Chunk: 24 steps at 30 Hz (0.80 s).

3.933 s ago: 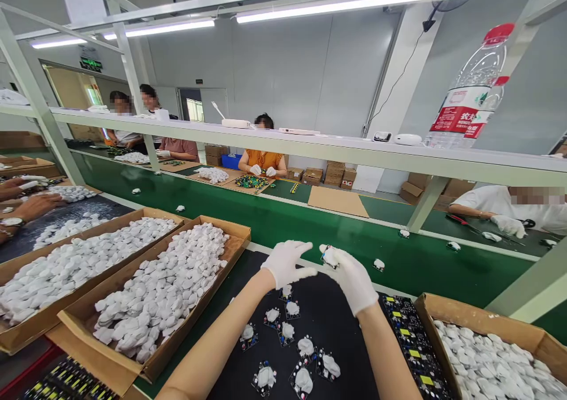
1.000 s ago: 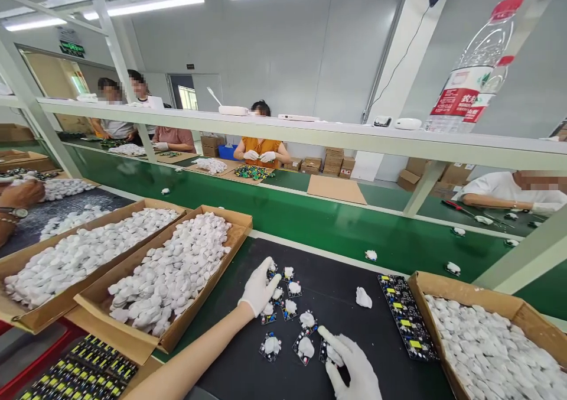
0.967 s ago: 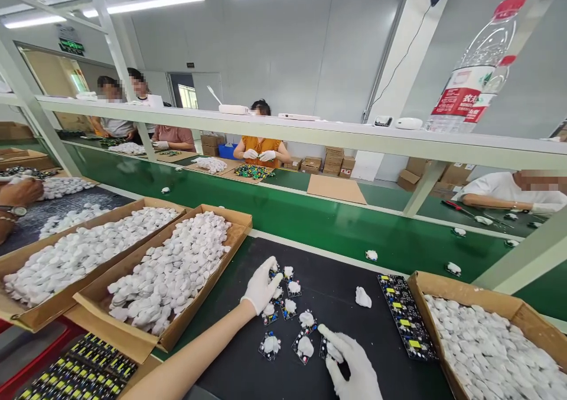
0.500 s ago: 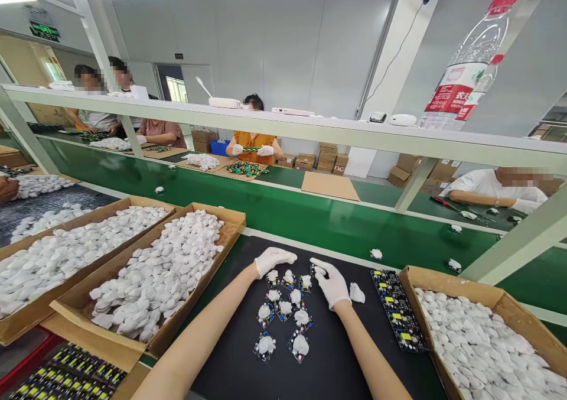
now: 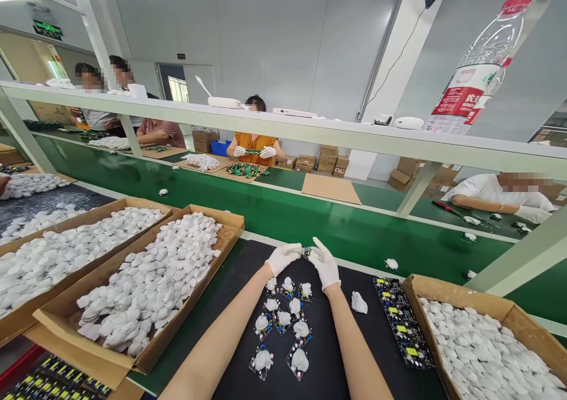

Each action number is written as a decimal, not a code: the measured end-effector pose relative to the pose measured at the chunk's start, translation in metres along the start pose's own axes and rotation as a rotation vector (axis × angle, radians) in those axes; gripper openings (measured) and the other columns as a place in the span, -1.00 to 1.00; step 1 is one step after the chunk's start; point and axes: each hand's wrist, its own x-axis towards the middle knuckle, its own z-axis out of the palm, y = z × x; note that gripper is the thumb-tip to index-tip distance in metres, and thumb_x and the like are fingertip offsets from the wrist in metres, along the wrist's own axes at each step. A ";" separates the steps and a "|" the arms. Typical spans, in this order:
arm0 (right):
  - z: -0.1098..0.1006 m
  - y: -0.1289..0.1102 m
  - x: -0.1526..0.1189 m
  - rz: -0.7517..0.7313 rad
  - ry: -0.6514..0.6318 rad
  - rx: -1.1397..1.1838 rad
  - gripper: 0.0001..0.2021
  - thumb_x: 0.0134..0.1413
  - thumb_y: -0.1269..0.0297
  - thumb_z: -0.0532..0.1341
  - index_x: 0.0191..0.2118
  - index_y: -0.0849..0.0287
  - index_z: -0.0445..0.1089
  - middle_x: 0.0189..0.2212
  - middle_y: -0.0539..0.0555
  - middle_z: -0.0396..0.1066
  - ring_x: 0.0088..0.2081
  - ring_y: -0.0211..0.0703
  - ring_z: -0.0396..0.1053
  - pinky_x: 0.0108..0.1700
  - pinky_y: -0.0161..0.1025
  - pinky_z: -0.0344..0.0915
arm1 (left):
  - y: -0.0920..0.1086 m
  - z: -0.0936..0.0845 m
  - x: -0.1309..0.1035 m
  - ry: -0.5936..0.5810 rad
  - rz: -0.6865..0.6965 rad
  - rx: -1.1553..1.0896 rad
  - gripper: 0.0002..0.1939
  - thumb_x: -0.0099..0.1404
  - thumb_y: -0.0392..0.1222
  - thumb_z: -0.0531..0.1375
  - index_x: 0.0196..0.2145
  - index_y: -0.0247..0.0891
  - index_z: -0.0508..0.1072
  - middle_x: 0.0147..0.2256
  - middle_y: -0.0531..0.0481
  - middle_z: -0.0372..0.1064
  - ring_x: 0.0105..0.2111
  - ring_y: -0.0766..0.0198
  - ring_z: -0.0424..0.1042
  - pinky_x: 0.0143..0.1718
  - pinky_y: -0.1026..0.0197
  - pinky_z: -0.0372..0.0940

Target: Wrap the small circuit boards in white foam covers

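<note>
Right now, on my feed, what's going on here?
The white-gloved left hand and right hand are close together near the far edge of a black mat, with a small dark circuit board between their fingertips; which bears it is unclear. Nearer the camera, square black boards topped with white lumps lie clustered on the mat. A loose white lump sits right of the right hand; farther right, a black circuit panel with yellow parts lies beside a brown cardboard tray of white lumps.
</note>
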 end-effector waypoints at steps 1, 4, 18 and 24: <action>-0.001 -0.001 -0.001 -0.010 0.014 0.022 -0.37 -0.17 0.24 0.22 0.13 0.20 0.27 -0.17 0.15 0.48 -0.12 -0.10 0.42 0.02 -0.07 0.30 | -0.002 0.001 -0.001 -0.011 0.003 0.009 -0.45 -0.21 -0.09 0.45 -0.22 -0.34 0.52 -0.18 -0.19 0.51 -0.14 0.02 0.46 0.08 -0.09 0.20; 0.001 -0.002 -0.004 -0.022 0.009 0.053 -0.31 -0.18 0.25 0.24 0.18 0.24 0.21 -0.25 0.13 0.48 -0.22 -0.13 0.45 -0.05 -0.10 0.35 | -0.004 0.001 -0.003 -0.042 0.020 0.037 -0.43 -0.19 -0.07 0.45 -0.20 -0.36 0.51 -0.20 -0.20 0.51 -0.18 0.06 0.47 0.02 -0.06 0.25; 0.010 0.002 -0.011 -0.013 -0.018 -0.185 -0.28 -0.13 0.42 0.16 0.25 0.15 0.08 -0.13 0.16 0.42 -0.21 -0.13 0.42 -0.05 -0.11 0.36 | -0.009 -0.004 -0.004 -0.094 0.106 0.409 -0.45 -0.03 -0.30 0.32 -0.03 -0.23 0.37 -0.09 -0.12 0.39 -0.24 0.23 0.39 -0.19 0.16 0.30; 0.010 0.004 -0.010 0.007 -0.047 -0.178 -0.30 -0.15 0.32 0.28 0.21 0.11 0.16 0.00 0.20 0.38 -0.04 0.00 0.38 0.07 0.02 0.28 | -0.011 -0.007 0.000 -0.083 0.043 0.169 -0.53 -0.08 -0.27 0.36 -0.18 -0.30 0.34 -0.27 -0.07 0.39 -0.27 0.22 0.40 -0.21 0.15 0.28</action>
